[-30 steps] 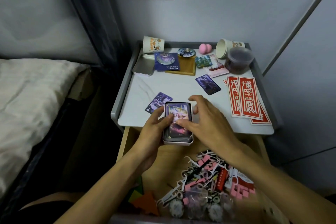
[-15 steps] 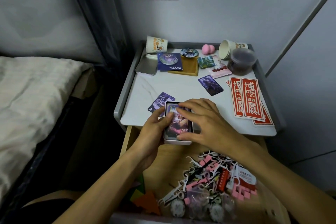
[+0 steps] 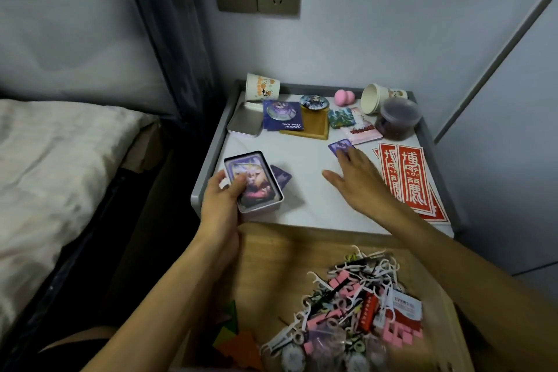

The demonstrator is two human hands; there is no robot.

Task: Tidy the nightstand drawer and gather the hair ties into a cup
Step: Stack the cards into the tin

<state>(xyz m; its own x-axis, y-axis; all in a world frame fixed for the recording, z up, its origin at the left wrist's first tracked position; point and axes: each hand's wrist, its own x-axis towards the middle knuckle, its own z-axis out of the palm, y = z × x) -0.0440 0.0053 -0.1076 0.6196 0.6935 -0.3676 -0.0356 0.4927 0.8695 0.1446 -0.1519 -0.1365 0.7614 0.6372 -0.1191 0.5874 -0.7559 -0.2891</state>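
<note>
Our left hand (image 3: 222,199) grips the tin (image 3: 256,187) at centre left of the frame; our right hand (image 3: 359,178), fingers straight and holding nothing, touches a card (image 3: 339,145) right of centre.

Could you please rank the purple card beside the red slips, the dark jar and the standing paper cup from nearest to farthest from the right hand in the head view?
1. purple card: at the fingertips of the right hand.
2. dark jar: back right corner.
3. standing paper cup: back left corner.
</note>
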